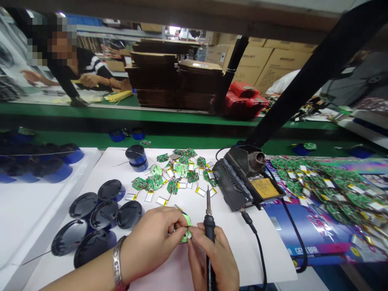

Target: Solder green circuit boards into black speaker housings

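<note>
Between my fingers, low in the middle of the head view, is a green circuit board (185, 235), mostly covered by them. My left hand (157, 236) pinches it from the left, thumb and forefinger closed. My right hand (214, 254) has a soldering iron (209, 232) lying across it, the metal tip pointing up and away. The thumb and forefinger of that same hand meet at the board's edge, near a thin dark wire. Just beyond my hands lie several loose green boards (154, 182) with small silver battery packs (161, 200) on wires.
A soldering station (233, 182) with a yellow sponge (265, 188) stands right of centre, its cable (257, 242) trailing forward. Black-topped blue round parts (104, 214) sit at left. More boards (333, 186) cover the right side. A black post (303, 76) slants overhead. A co-worker (87, 68) sits across the bench.
</note>
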Tool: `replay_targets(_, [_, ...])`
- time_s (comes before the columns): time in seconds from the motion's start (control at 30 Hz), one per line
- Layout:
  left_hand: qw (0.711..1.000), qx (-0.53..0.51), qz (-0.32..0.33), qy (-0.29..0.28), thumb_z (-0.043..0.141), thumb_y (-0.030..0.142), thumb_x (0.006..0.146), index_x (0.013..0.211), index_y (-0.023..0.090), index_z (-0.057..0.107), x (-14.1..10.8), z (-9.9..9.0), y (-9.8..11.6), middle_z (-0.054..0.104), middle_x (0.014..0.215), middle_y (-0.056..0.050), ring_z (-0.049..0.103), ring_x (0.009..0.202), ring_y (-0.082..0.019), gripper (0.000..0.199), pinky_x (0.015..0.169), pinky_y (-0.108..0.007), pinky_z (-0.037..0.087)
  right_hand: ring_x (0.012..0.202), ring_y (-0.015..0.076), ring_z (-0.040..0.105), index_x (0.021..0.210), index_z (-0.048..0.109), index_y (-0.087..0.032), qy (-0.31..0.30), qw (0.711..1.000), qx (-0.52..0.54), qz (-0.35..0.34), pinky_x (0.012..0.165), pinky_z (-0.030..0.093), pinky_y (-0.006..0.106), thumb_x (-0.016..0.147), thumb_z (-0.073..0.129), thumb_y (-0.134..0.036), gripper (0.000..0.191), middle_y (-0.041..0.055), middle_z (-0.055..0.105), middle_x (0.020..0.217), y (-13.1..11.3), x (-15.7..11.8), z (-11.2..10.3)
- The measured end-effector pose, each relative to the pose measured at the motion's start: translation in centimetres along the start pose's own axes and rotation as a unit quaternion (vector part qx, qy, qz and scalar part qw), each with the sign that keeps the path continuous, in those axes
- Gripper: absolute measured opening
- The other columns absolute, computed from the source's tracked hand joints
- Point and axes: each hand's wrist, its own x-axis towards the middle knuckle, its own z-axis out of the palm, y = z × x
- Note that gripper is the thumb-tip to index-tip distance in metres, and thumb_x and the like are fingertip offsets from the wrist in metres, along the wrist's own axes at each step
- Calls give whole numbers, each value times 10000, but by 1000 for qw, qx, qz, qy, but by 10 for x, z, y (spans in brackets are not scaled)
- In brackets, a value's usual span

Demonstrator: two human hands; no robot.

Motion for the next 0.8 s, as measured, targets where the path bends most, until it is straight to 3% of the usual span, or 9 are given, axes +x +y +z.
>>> replay_targets(0.1, [1000, -2, -6, 3, 551, 217, 861, 791, 218, 701, 0, -2, 0, 678, 728, 11, 575, 682, -148, 165, 660, -258, 402, 942, 207, 686, 1179, 570, -155, 57, 998, 25, 19, 834, 589, 379, 840, 607, -24, 365, 70, 728, 967, -2, 5, -3])
replay_targets(0.23, [1000, -24, -14, 3, 553, 227, 867, 794, 215, 708, -1, -2, 0, 682, 732, 11, 583, 685, -145, 171, 668, -255, 410, 946, 215, 677, 1139, 611, -142, 101, 992, 41, 58, 839, 584, 389, 830, 635, -14, 335, 80, 712, 968, -5, 12, -5])
replay_targets(0.47, [1000, -24, -6, -11, 576, 228, 875, 829, 222, 714, -2, -3, -2, 683, 776, 9, 593, 731, -148, 146, 688, -252, 419, 873, 185, 674, 1064, 614, -160, 100, 988, 84, 79, 763, 584, 312, 837, 611, -5, 275, 52, 680, 888, -8, 20, -6])
replay_targets(0.63, [998, -18, 61, -23, 549, 201, 926, 848, 239, 723, -1, -7, 0, 687, 800, 19, 613, 777, -142, 194, 713, -241, 423, 873, 183, 661, 1075, 601, -162, 85, 987, 111, 77, 751, 572, 313, 829, 592, 14, 303, 60, 664, 910, -9, 24, -8])
replay_targets(0.8, [992, 18, 117, 32, 558, 178, 927, 799, 203, 693, 0, -2, -5, 687, 761, 13, 617, 739, -144, 188, 709, -255, 421, 882, 166, 641, 1066, 599, -133, 65, 988, 119, 71, 793, 548, 304, 820, 598, 29, 294, 62, 653, 900, -6, 25, -12])
